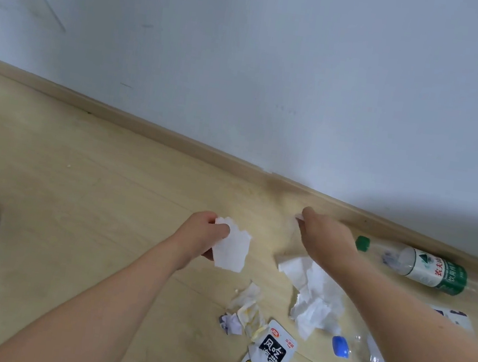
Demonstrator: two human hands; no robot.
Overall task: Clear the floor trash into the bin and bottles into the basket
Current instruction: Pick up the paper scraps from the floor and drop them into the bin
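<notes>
Left hand: I grip a paper scrap.
Right hand: I pinch a small white bit.
Green bottle: 3 o'clock, label "农夫山".
Packet: 5 o'clock, "风吃".
Tissues: between.

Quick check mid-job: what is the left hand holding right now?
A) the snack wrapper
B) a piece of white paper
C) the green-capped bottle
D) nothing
B: the left hand has its fingers curled round a piece of white paper lifted above the floor, while the green-capped bottle and the snack wrapper lie on the floor.
</notes>
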